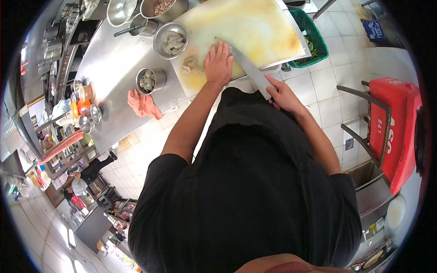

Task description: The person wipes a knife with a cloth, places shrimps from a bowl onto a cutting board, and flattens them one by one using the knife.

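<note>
My right hand is wrapped around the handle of a large knife. The wide blade slants over the near edge of the white, yellow-stained cutting board, its tip beside my left fingers. My left hand lies on the board with its fingers stretched out; a small dark bit shows at the fingertips, and what is under the palm is hidden. Left of that hand are some shrimp pieces on the board. A metal bowl at the board's left edge contains peeled shrimp.
On the steel counter stand a metal pot with greyish pieces, a handled pan and a pot of chopped meat. An orange cloth hangs at the edge. Green bin and red chair are right; another person is far left.
</note>
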`<action>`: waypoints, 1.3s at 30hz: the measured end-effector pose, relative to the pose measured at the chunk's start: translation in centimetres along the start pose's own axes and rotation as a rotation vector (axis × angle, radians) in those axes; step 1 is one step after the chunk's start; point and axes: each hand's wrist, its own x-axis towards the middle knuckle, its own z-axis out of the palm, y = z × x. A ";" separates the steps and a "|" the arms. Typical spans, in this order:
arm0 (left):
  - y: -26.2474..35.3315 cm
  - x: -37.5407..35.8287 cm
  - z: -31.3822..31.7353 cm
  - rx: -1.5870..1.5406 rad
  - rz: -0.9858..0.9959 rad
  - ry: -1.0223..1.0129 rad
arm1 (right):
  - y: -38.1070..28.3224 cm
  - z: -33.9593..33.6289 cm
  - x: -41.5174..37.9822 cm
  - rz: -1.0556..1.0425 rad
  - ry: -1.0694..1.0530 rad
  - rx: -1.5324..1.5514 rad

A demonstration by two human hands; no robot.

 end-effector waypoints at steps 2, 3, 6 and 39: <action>0.0 -0.3 0.1 -0.013 0.005 0.004 | -0.6 0.1 -1.2 -0.007 0.015 -0.094; 0.1 -0.3 0.0 -0.013 0.004 -0.001 | -0.8 0.1 -1.5 -0.011 0.022 -0.141; 0.3 -0.3 -0.5 -0.012 0.001 -0.012 | 0.8 -0.8 -1.7 -0.173 0.063 -0.284; -1.3 3.7 -1.5 -0.426 -0.218 0.047 | -1.6 -2.6 -3.3 -0.045 0.084 -0.366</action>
